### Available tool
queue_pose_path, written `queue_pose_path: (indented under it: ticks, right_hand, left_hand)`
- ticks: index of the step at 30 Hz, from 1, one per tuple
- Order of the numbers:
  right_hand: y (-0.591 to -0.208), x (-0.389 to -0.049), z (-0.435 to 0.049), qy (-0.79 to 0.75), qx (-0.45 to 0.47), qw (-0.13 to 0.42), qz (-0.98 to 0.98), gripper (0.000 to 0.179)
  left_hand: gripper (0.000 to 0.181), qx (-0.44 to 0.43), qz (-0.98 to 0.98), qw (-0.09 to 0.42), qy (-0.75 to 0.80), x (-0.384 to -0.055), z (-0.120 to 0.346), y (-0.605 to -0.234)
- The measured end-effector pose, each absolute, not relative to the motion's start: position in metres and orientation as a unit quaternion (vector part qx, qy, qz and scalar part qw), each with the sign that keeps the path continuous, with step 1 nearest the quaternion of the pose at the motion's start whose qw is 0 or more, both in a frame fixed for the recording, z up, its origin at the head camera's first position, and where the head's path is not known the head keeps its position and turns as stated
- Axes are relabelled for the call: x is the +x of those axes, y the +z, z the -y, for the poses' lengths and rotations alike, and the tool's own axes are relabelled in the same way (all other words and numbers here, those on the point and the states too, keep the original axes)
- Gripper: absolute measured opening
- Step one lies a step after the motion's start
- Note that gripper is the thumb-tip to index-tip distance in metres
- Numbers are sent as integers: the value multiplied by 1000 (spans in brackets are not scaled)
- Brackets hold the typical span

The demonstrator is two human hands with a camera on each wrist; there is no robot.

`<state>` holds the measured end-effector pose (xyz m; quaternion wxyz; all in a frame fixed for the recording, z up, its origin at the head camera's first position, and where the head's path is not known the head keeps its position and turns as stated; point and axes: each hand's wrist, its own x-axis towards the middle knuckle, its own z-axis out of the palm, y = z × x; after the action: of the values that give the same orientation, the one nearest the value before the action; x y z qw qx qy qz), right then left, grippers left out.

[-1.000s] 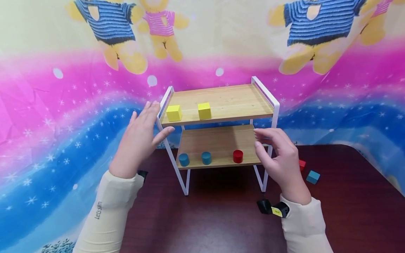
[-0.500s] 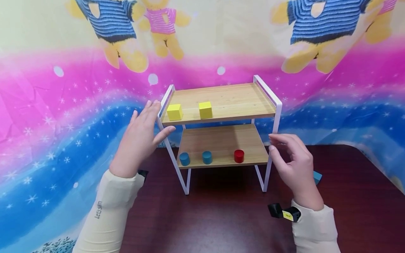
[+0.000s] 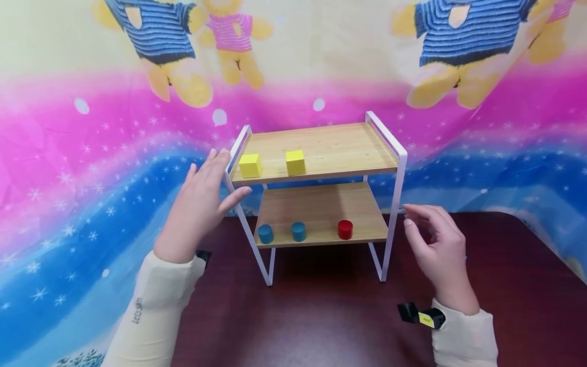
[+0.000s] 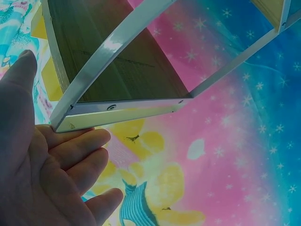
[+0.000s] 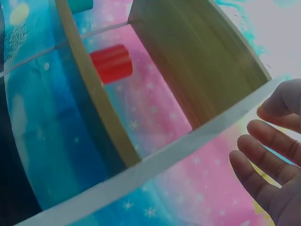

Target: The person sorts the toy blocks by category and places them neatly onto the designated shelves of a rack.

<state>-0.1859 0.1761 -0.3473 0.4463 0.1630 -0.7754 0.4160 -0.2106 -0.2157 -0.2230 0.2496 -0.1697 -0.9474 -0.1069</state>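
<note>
A two-tier wooden shelf point(image 3: 321, 193) with a white metal frame stands on a dark table. My left hand point(image 3: 194, 209) is at its upper left side, fingers extended; in the left wrist view the fingertips point(image 4: 96, 136) lie right at the white frame point(image 4: 110, 106). Past the shelf's right leg, my right hand point(image 3: 437, 250) hangs with loosely bent fingers, holding nothing. Two yellow cubes point(image 3: 250, 165) point(image 3: 295, 162) sit along the top tier's front left. On the lower tier are two blue cylinders point(image 3: 265, 234) point(image 3: 298, 232) and a red cylinder point(image 3: 345, 230).
Blocks on the table right of the shelf are almost wholly hidden behind my right hand. The dark tabletop point(image 3: 316, 321) extends in front and to the right. A printed cloth backdrop point(image 3: 293, 61) with bears hangs close behind the shelf.
My right hand has moved right and slightly down, away from the lower tier's right end. It now covers the red and blue blocks on the table. The left hand has stayed at the frame.
</note>
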Motion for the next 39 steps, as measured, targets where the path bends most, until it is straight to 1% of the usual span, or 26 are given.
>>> queue_pose_path:
  ticks: [9,17,33,39]
  right_hand:
    - [-354,-187,-186,421,142,442,779,36]
    - [-358,-192,-195,405,110,448,789,33]
    - [-381,-200,-227,385,-9,450,806,27]
    - [-389,-199,-240,393,-66,425,813,28]
  left_hand:
    - [85,-168,947,253,-108,-211,214,-223]
    - [84,-169,945,258,-109,-210,215,-224]
    - [85,-171,944,262,-108,-210,215,-226]
    - [84,-171,944,261,-108,-211,213,-227]
